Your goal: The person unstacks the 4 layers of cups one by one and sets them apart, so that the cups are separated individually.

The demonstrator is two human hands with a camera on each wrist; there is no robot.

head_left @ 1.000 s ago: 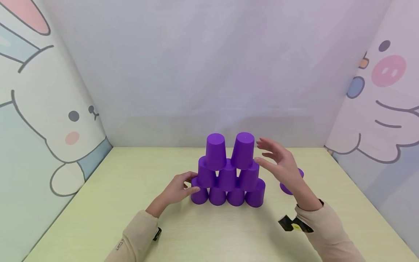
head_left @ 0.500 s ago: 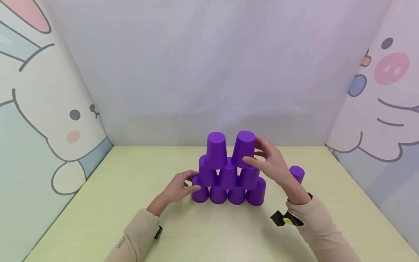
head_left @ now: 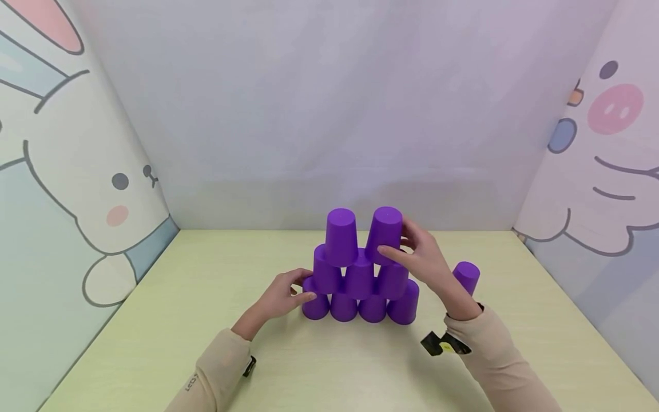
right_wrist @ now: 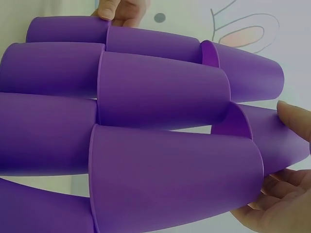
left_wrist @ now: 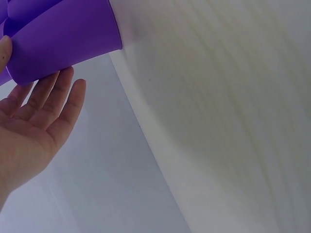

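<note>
Upside-down purple cups stand in a tiered stack: several in the bottom row, three above, two on top. My right hand (head_left: 419, 252) holds the top right cup (head_left: 383, 233), thumb in front and fingers round its far side. That cup straddles the two cups beneath it. Beside it, the top left cup (head_left: 341, 237) stands a small gap away. My left hand (head_left: 280, 293) steadies the bottom left cup (head_left: 315, 309) near its upper end, thumb on the front and fingers behind. In the left wrist view, its fingertips (left_wrist: 66, 73) touch the cup's side, and the palm stays off it.
Another purple cup (head_left: 467, 276) stands to the right of the stack, partly hidden by my right forearm. The pale table (head_left: 340, 366) meets a plain back wall (head_left: 329, 114). Side walls carry a cartoon rabbit (head_left: 92, 189) and a cartoon pig (head_left: 607, 149).
My right hand has moved left from beside the top right cup and taken hold of it. The stack and my left hand look unchanged. More of the lone cup shows now.
</note>
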